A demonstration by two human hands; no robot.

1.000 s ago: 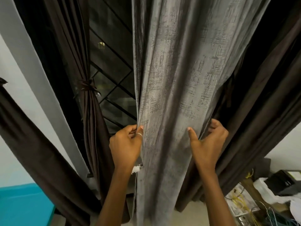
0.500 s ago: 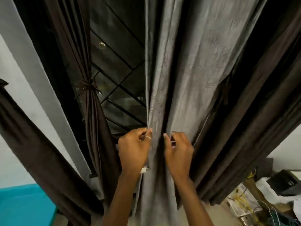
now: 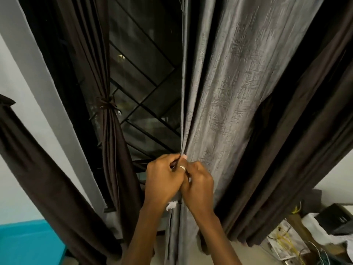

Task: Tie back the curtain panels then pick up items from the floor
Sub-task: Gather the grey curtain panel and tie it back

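A grey textured curtain panel (image 3: pixel 235 88) hangs in the middle, gathered into folds at hand height. My left hand (image 3: pixel 162 180) grips its left edge, a ring on one finger. My right hand (image 3: pixel 199 185) grips the bunched cloth right beside it; the two hands touch. A dark brown curtain panel (image 3: pixel 107 134) at the left is cinched with a tie (image 3: pixel 106 105). More dark brown panels (image 3: pixel 298 142) hang behind the grey one at the right. A small white tag (image 3: pixel 172 205) shows below my left hand.
A dark window with a diagonal grille (image 3: pixel 145 96) lies behind the curtains. A teal surface (image 3: pixel 28 243) is at the lower left. At the lower right a clutter of wires, papers and a black box (image 3: pixel 315 232) sits low by the wall.
My right hand has swept left across the grey panel, bunching the cloth, until it meets my left hand. The view has shifted slightly right.
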